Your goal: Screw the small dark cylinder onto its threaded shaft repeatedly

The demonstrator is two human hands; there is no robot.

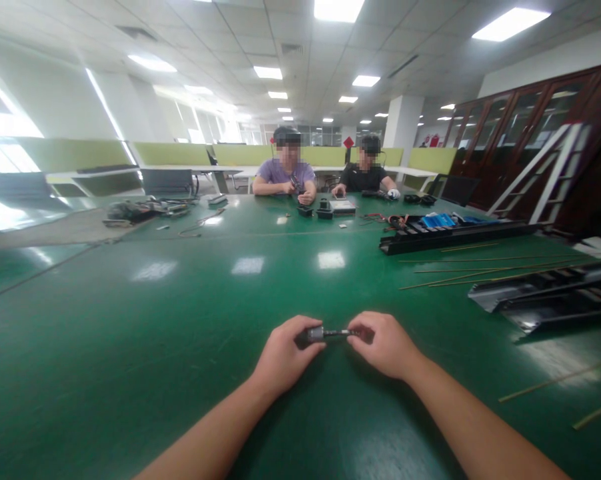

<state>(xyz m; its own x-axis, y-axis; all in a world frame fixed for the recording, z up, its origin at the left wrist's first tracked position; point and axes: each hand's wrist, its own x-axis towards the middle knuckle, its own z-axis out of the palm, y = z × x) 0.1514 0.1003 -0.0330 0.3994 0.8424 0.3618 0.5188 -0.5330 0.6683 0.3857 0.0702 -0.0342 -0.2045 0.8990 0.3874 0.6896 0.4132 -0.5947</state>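
Observation:
Over the green table, my left hand [288, 353] grips a small grey cylinder [315, 333] between thumb and fingers. From that cylinder a thin dark rod with light markings [336, 333] runs level to the right. My right hand [383, 343] pinches the rod's far end, and something dark reddish shows partly between its fingers. Cylinder and rod look joined in one line; what kind of tool or part this is, I cannot make out. Both hands are close together near the middle of the view, low over the tabletop.
Black metal channels [480, 230] and more trays [545, 300] lie at the right, with thin yellowish rods [485, 272] beside them. Across the green table [130, 347] sit two people [285, 177] handling dark devices. Clutter [140, 209] lies far left; a ladder [555, 173] stands at right.

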